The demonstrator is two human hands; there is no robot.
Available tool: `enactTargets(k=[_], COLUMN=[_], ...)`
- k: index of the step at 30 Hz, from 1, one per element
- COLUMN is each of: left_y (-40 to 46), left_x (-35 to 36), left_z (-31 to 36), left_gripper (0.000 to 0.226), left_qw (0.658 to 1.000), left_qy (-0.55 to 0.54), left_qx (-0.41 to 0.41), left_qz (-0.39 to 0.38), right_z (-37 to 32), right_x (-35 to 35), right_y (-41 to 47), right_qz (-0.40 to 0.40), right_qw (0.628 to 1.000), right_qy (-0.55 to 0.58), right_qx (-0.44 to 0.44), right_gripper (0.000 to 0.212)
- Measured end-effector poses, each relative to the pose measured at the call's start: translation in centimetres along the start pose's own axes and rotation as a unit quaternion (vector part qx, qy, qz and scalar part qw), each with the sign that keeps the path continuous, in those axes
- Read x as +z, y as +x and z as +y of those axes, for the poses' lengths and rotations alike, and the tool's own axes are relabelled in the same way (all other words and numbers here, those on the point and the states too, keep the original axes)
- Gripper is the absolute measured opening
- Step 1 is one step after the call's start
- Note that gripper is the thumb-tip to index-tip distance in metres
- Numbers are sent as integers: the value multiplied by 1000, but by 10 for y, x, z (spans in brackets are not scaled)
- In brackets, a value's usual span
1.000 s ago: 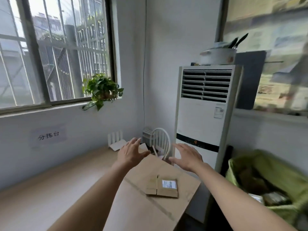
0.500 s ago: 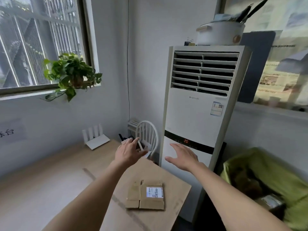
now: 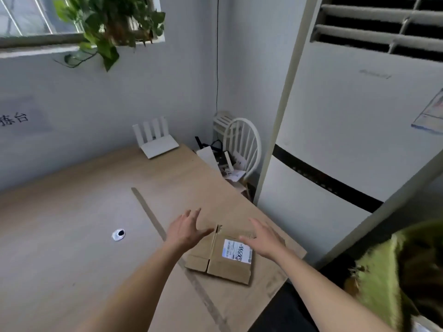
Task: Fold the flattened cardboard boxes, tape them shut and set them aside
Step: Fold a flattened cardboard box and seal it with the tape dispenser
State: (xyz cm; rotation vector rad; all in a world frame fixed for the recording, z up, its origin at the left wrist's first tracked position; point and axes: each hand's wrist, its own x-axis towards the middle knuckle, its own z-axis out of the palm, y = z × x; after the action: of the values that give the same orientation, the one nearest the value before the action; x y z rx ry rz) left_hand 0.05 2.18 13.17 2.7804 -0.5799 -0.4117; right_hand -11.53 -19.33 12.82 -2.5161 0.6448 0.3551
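Observation:
A flattened brown cardboard box [image 3: 220,264] with a white shipping label lies on the wooden table [image 3: 72,236] near its right edge. My left hand [image 3: 187,230] hovers over the box's far left corner, fingers spread, holding nothing. My right hand [image 3: 262,238] hovers over the box's far right side, partly covering it, also spread and empty. Whether either hand touches the cardboard I cannot tell.
A white router [image 3: 155,140] stands at the table's far edge by the wall. A small white and black round object [image 3: 118,234] lies on the table to the left. A tall white air conditioner [image 3: 347,140], a white chair [image 3: 242,144] and a green bag [image 3: 395,279] are on the right.
The view has tilted down and closer to the table. Both hands have come down from in front of the air conditioner to just over the flattened box.

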Motion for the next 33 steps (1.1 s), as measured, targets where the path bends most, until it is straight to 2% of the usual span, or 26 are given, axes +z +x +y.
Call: enactTargets(k=[4,6,8,9,13,19,22,27,33], left_y=[37,52,66,73,95,98,82,38,-50], left_x=[76,113,147,162,207,237,228,197,159], left_z=[-14,-22,-31,-35,-45,-33,-42,-62,-80], left_gripper=[91,91,93,96,110,125,132,136,133], left_qw=[996,991,984,980,961,941,927,922,916], left_qy=[-26,-53,-77,-88,-137,-191,-255,-288,-363], left_qx=[-64,-94,-126,-145,-215,-272,-269,-256,-152], left_qz=[-50,-76,-98,-104,-110,-69,-52,26,79], right_z=[50,72,93,102,120,107,96,62,19], right_x=[64,93,118,128,158,178,171,155,149], right_y=[60,82,100,108,142,169,161,133,72], right_qz=[-79,-118,-141,-144,-101,-49,-21,-10,-11], right_qw=[996,990,983,981,976,967,969,971,968], right_qy=[42,71,109,124,179,241,243,234,224], right_qx=[27,40,43,49,70,73,30,-41,-114], right_gripper=[83,76,72,76,116,120,117,116,118])
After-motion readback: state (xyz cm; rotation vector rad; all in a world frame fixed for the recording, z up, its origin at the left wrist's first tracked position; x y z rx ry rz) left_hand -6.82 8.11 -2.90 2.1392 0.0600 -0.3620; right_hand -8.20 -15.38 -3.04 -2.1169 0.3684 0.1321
